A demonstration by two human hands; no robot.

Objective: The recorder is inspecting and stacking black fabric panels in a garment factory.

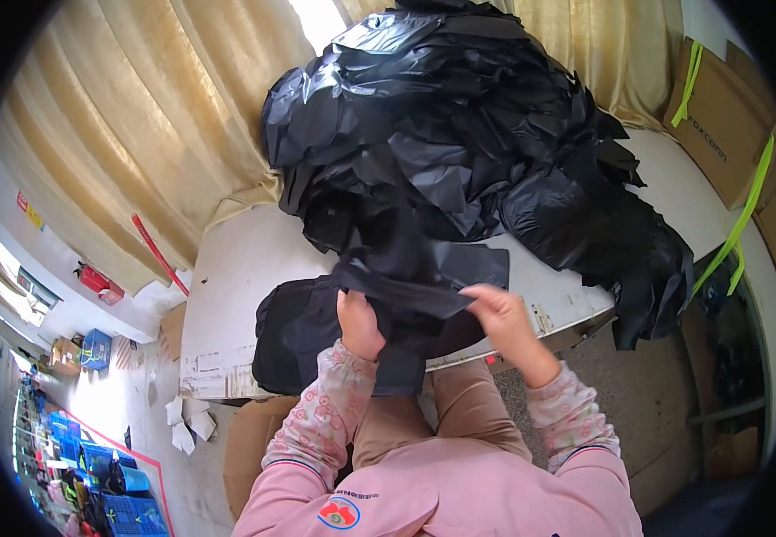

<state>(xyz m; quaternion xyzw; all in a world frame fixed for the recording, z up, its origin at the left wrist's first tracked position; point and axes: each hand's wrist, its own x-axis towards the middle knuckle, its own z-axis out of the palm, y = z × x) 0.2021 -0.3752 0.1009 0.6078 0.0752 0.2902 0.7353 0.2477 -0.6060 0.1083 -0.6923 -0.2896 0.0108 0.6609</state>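
My left hand [361, 327] and my right hand [501, 324] hold a thin black sheet [406, 288] between them, above the near edge of the table. The fingers of both hands are closed on its near edge; its far part is smeared by motion. Beneath it, a flat black stack of sheets [294, 327] lies at the table's front edge and hangs over it a little. Whether the sheets are cloth or plastic I cannot tell. Beyond my hands rises a large heap of loose, shiny black sheets [441, 143].
The white table [227, 304] has a worn front edge. At the right, the heap spills over its side. Cardboard boxes [719, 125] with yellow-green straps stand at the far right. Beige curtains [137, 116] hang behind. Blue crates [124, 483] and paper scraps [189, 421] are on the left floor.
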